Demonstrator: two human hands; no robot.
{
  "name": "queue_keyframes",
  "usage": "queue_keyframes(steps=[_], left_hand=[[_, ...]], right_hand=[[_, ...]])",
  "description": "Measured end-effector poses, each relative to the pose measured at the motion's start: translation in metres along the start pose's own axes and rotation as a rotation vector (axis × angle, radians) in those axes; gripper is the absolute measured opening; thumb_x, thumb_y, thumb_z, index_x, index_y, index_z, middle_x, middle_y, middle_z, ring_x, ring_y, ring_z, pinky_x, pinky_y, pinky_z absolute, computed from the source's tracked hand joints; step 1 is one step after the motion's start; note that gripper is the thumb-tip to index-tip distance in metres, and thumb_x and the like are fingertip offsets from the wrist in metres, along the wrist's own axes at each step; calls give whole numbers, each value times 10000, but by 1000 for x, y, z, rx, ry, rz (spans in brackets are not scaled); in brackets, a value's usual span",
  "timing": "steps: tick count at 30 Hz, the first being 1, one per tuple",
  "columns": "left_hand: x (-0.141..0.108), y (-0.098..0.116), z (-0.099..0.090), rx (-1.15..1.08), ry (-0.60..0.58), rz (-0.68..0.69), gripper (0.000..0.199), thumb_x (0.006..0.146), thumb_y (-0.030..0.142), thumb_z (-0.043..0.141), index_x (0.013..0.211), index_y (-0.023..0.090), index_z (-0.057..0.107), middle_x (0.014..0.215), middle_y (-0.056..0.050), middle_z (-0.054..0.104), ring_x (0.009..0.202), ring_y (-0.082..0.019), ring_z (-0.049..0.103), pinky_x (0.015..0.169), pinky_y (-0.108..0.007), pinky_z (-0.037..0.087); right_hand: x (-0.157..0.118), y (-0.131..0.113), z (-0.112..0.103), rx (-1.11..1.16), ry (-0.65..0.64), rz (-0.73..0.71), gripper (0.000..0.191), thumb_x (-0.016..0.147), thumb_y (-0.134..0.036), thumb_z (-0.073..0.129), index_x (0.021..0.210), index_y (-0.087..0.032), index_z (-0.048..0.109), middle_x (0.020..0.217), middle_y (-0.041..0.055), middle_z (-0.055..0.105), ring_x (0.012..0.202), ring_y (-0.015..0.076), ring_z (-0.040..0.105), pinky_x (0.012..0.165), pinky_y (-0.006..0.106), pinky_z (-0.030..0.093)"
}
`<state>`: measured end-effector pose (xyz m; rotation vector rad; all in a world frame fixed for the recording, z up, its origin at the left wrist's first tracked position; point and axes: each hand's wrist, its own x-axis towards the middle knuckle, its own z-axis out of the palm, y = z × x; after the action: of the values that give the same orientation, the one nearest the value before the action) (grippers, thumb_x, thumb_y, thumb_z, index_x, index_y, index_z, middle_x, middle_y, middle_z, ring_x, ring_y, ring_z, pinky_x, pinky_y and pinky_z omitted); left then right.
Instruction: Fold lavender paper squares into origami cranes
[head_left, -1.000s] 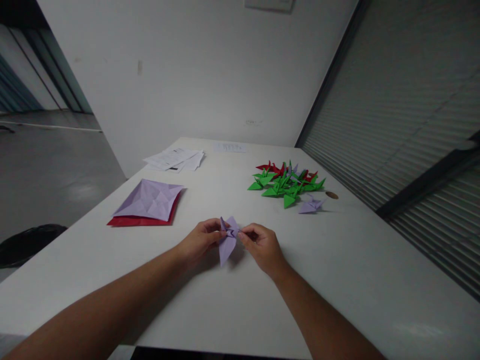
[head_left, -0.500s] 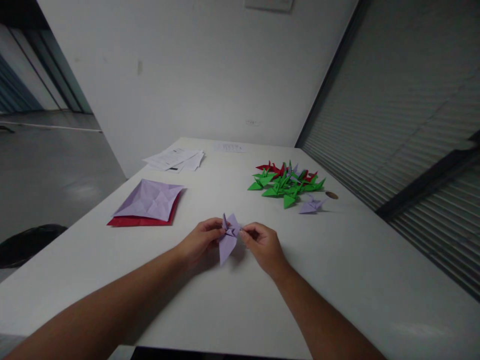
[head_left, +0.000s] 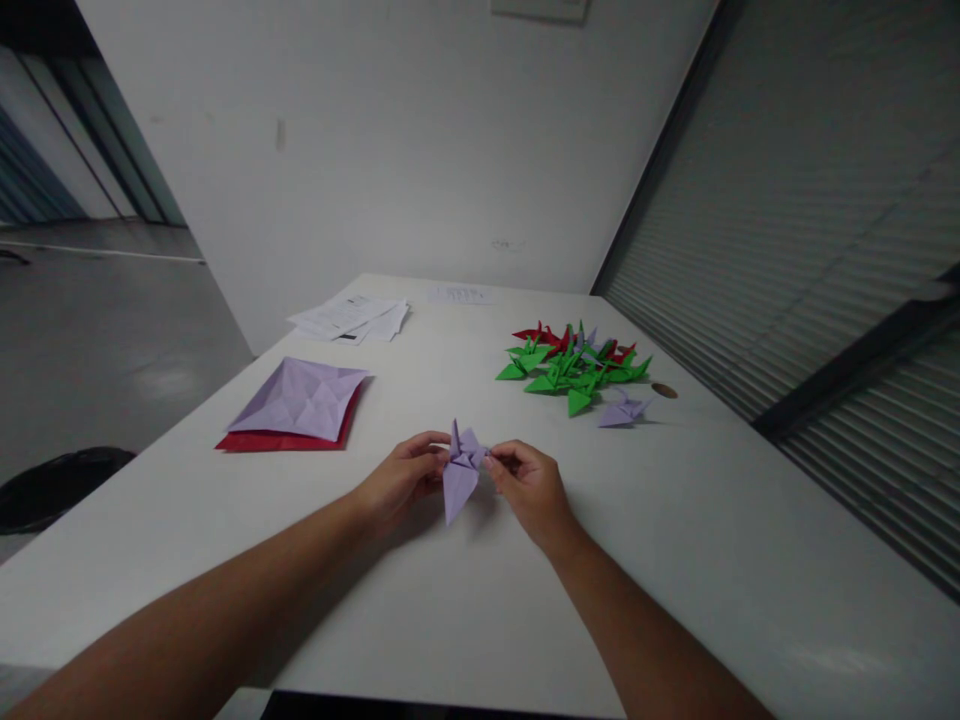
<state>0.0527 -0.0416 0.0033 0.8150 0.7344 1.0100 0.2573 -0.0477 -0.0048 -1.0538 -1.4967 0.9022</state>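
Observation:
A folded purple paper crane (head_left: 463, 468) is held between both hands, just above the white table (head_left: 465, 620). My left hand (head_left: 409, 475) pinches its left side between thumb and fingers. On the other side, my right hand (head_left: 525, 482) grips the tip that points right, with thumb and index finger pressed together. One pointed wing hangs down toward me, and a narrow point stands up near my left fingers.
Creased purple sheets (head_left: 300, 398) lie over red paper (head_left: 285, 442) at the left. Printed papers (head_left: 352, 318) are at the back left. Several green cranes (head_left: 555, 375), red cranes (head_left: 551, 340) and a purple crane (head_left: 624, 410) sit at the right, beside a round brown spot (head_left: 664, 390).
The held crane has shifted slightly up and right and turned a little, so its wing shows more fully. My right hand has moved slightly right with it.

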Motion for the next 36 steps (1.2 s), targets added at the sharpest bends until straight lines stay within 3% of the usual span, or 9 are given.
queue_keyframes(steps=[9,15,27,31,36], left_hand=[[0,2,0,12,20,3,292,737,231,839,996,166,723,922,-62,711,792,-151,652,751,-274,512],[1,0,-2,31,24,-12,258,749,247,831,963,139,737,933,-81,714,803,-152,656,769,-269,518],[2,-2,-6,35,2,-11,221,774,227,807,959,131,735,940,-92,712,816,-159,661,780,-273,524],[2,-1,-6,34,14,-15,229,770,215,803,972,129,737,927,-94,713,807,-164,662,753,-266,520],[0,1,-6,35,-16,-32,237,783,201,781,1000,114,743,957,-115,725,824,-173,666,756,-266,516]], right_hand=[[0,-5,0,0,-25,7,223,846,-404,720,879,-185,689,752,36,688,623,158,616,540,254,492],[0,-9,0,-14,-24,-27,217,834,-382,731,909,-182,697,792,47,702,699,178,656,633,281,534],[-1,-5,0,0,-41,-35,238,833,-366,750,988,-189,717,813,42,674,705,173,623,640,288,519],[-2,-8,-5,79,-65,-15,275,870,-427,704,1013,-193,716,802,35,671,615,147,595,564,270,475],[4,-8,-11,151,95,48,363,940,-518,566,954,-188,716,769,17,630,516,104,532,491,243,403]])
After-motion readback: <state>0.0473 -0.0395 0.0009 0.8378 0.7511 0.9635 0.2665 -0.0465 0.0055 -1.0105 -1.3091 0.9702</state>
